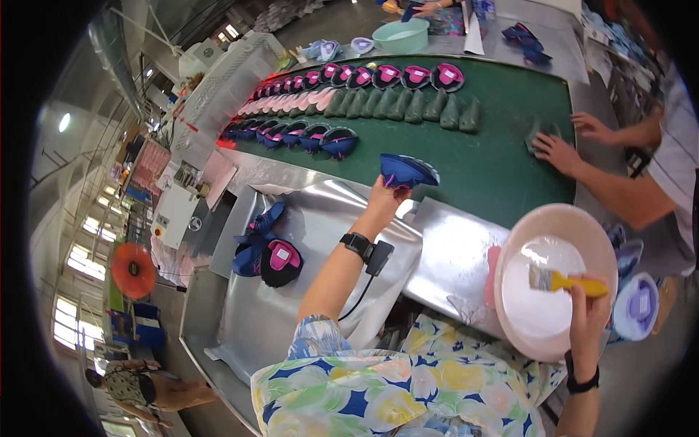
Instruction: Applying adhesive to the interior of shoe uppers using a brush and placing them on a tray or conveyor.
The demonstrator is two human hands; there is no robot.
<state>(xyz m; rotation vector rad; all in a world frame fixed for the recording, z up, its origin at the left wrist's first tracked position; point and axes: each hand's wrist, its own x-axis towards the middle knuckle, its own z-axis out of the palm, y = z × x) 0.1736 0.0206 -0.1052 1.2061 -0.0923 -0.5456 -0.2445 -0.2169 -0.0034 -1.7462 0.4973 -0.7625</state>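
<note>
My left hand [387,198] grips a blue shoe upper [408,170] at its lower end, holding it up over the near edge of the green belt. The fingers of my right hand [590,320] are closed around the yellow handle of a flat brush [561,282]. The brush's bristles are above the white liquid in a pale pink basin [608,244]; whether they touch it I cannot tell. More blue shoe uppers [250,255], one showing a pink lining [284,255], lie in the metal tray [328,240] left of my left forearm.
The green belt [502,167] carries rows of shoe uppers [340,141], dark green soles [415,109] and pink insole-like pieces [291,102]. At right, a co-worker's hands [559,154] rest over a dark green piece. A mint-green basin [400,36] stands beyond the belt; an orange fan [133,269] is far left.
</note>
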